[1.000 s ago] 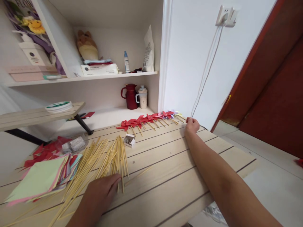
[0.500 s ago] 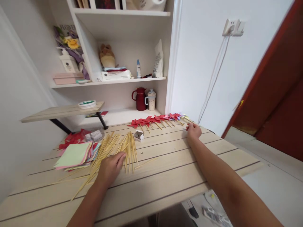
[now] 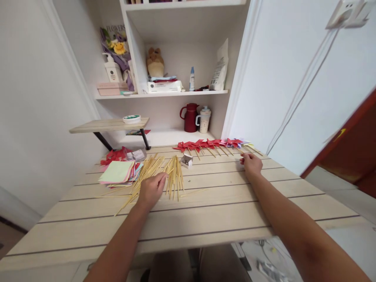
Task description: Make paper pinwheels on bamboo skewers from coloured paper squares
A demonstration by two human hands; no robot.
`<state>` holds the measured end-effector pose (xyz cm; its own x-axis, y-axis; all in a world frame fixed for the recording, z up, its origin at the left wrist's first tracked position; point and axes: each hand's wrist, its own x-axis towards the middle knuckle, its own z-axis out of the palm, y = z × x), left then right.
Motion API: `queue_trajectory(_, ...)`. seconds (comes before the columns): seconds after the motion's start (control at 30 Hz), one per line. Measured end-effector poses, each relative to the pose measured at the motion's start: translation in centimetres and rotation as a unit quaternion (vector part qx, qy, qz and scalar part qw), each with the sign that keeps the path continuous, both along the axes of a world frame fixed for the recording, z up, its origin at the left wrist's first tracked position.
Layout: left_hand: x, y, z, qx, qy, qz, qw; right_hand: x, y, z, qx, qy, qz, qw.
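My left hand (image 3: 152, 189) is closed and rests on the table between two heaps of thin wooden sticks. Its fingers curl under the palm, hiding whatever they hold. One heap of sticks (image 3: 175, 176) fans out just right of the thumb; the other heap (image 3: 147, 172) lies behind and left of the hand. My right hand (image 3: 252, 163) is closed too, its fingertips by the stick ends of a row of red paper pinwheels (image 3: 202, 145). Whether it grips a stick I cannot make out. A small open white box (image 3: 187, 161) of tiny metal pieces stands between the hands.
Stacked coloured paper squares (image 3: 116, 172) lie at the left, before red paper pieces (image 3: 116, 155) and a clear packet (image 3: 136, 155). Behind them stands a small raised shelf (image 3: 105, 125). A red jug (image 3: 190, 118) and a cup (image 3: 205, 120) stand at the back.
The view has swung left and tilted, so things on the table sit further right in the picture. Both hands remain closed in nearly the same places on the table.
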<state>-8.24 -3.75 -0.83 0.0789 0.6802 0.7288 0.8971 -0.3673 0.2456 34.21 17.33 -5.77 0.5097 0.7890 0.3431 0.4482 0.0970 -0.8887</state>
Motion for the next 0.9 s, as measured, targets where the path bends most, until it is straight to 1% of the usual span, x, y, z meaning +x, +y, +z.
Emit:
queue_trajectory(0.07,0.0,-0.4,0.4,0.065,-0.014,-0.01,0.998,-0.4,0.1,-0.1,-0.019,0.004,0.01,1.0)
queue_trajectory(0.13,-0.3,-0.9,1.2,0.115,-0.011,-0.009,0.993,-0.8,0.2,-0.1,-0.036,0.006,0.021,0.999)
queue_trajectory(0.2,-1.4,-1.2,2.4,0.152,0.001,0.018,0.988,-1.0,0.3,0.0,-0.044,0.005,0.035,0.998)
queue_trajectory(0.27,-3.4,-1.3,3.8,0.158,0.016,0.067,0.985,-1.0,0.4,0.0,-0.05,0.004,0.045,0.998)
queue_trajectory(0.3,-4.7,-1.2,4.5,0.14,0.027,0.096,0.985,-1.0,0.4,0.0,-0.052,0.003,0.049,0.997)
queue_trajectory(0.37,-7.8,-1.1,5.7,0.079,0.062,0.147,0.984,-1.0,0.4,-0.1,-0.055,0.003,0.056,0.997)
queue_trajectory(0.43,-10.9,-1.0,6.6,-0.002,0.103,0.196,0.975,-1.0,0.4,-0.1,-0.054,0.002,0.063,0.997)
queue_trajectory(0.5,-13.3,-0.9,7.0,-0.081,0.14,0.249,0.955,-1.0,0.4,-0.1,-0.053,0.0,0.07,0.996)
queue_trajectory(0.57,-14.9,-1.0,6.8,-0.147,0.159,0.275,0.937,-1.0,0.3,-0.1,-0.054,-0.002,0.073,0.996)
queue_trajectory(0.63,-15.6,-1.0,6.1,-0.209,0.165,0.278,0.923,-1.1,0.2,-0.1,-0.054,-0.005,0.072,0.996)
queue_trajectory(0.7,-15.8,-1.1,5.2,-0.256,0.162,0.272,0.913,-1.1,0.2,0.0,-0.053,-0.009,0.073,0.996)
queue_trajectory(0.8,-15.8,-1.1,4.0,-0.291,0.147,0.269,0.906,-1.1,0.1,0.1,-0.054,-0.014,0.074,0.996)
queue_trajectory(0.9,-15.8,-1.2,3.5,-0.319,0.127,0.262,0.902,-1.1,0.0,0.1,-0.057,-0.019,0.075,0.995)
